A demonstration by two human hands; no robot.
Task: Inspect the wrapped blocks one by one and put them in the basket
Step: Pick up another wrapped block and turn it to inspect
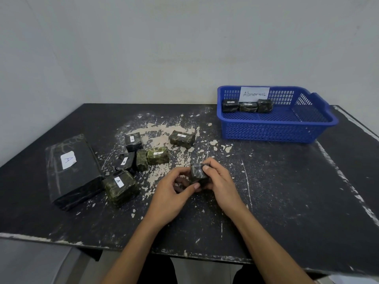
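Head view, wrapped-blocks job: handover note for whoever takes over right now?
Hands: left hand and right hand both grip one wrapped block over the table, mid-inspection.
The blue basket, tagged "Abnormal", sits far right with three blocks in a row at its back wall.
Done: those three.
Left: the held block, then six small blocks lying left of the hands. A large wrapped package marked A lies far left; I cannot tell whether it counts.
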